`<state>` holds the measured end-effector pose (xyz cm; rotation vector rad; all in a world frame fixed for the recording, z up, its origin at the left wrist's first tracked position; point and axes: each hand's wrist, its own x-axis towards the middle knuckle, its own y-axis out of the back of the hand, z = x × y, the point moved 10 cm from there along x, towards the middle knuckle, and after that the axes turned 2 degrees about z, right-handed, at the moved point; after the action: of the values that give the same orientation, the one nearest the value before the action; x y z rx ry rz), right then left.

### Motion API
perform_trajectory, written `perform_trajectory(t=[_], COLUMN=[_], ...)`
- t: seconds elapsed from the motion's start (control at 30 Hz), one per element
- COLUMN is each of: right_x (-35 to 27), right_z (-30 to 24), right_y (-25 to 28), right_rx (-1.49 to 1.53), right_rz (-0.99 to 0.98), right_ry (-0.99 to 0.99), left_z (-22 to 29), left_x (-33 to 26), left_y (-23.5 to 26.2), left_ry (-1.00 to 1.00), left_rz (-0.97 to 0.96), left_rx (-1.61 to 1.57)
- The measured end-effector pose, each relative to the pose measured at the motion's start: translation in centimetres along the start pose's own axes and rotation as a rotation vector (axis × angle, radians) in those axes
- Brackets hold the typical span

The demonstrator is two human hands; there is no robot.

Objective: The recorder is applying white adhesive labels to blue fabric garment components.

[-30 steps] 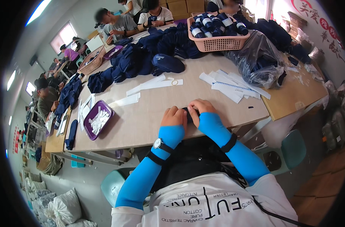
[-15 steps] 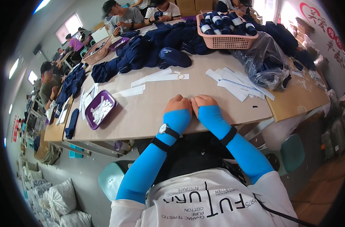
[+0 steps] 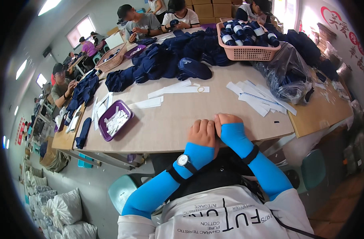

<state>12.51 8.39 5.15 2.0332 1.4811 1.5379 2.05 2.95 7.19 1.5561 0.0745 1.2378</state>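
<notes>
My left hand (image 3: pixel 202 133) and my right hand (image 3: pixel 226 119) rest side by side at the near edge of the long tan table (image 3: pixel 170 123), knuckles up and fingers curled under. They touch each other. A thin dark gap shows between them, and I cannot tell whether anything is held there. Both forearms wear bright blue sleeves, and a wristwatch (image 3: pixel 183 160) sits on the left wrist. Closest to the hands are white paper strips (image 3: pixel 261 99) to the upper right and a purple tray (image 3: pixel 128 109) of white slips to the left.
A heap of navy socks (image 3: pixel 170 59) covers the table's far side, with a pink basket (image 3: pixel 245 51) of rolled socks and a clear plastic bag (image 3: pixel 285 75) of dark items at right. More white strips (image 3: pixel 178 88) lie mid-table. Other people work across and left. Teal stools (image 3: pixel 124 191) stand beside me.
My hands have slid back toward me to the table's near edge and closed tighter together. The dark item seen between the fingers a second ago is no longer visible.
</notes>
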Motion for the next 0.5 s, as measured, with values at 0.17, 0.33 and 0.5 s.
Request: perform_trajectory(t=[0.17, 0.33, 0.5], right_x=[-0.1, -0.7, -1.5], right_z=[0.0, -0.4, -0.8], right_y=[0.1, 1.2, 2.9], right_rx=[-0.034, -0.029, 0.2], right_rz=[0.004, 0.061, 0.041], right_ry=[-0.031, -0.047, -0.131], left_z=[-1.2, -0.7, -0.2], left_x=[0.0, 0.1, 0.0], left_y=[-0.8, -1.3, -0.9], left_ry=[-0.044, -0.142, -0.103], left_rz=[-0.131, -0.193, -0.217], left_rx=[-0.128, -0.14, -0.244])
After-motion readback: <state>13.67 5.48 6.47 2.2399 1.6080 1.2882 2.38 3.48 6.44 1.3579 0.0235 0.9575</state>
